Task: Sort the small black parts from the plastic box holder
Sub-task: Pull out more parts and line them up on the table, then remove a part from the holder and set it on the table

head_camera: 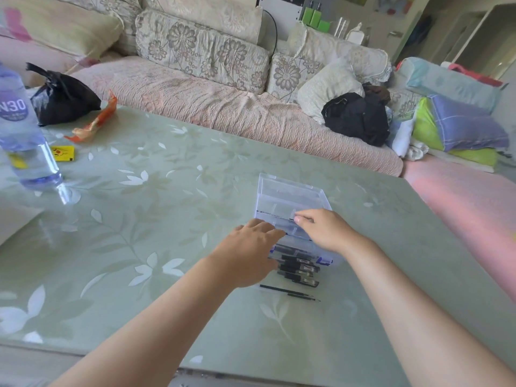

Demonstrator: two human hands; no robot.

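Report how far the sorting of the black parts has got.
Done: the box is open, and black parts lie on the table at its near edge, with thin rods nearer. In hand: the left hand rests on the box, the right hand reaches into it. Left: dark parts show inside its near compartments.

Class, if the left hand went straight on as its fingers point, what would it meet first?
Probably the clear plastic compartment box, just ahead of the left hand; depth is unclear.
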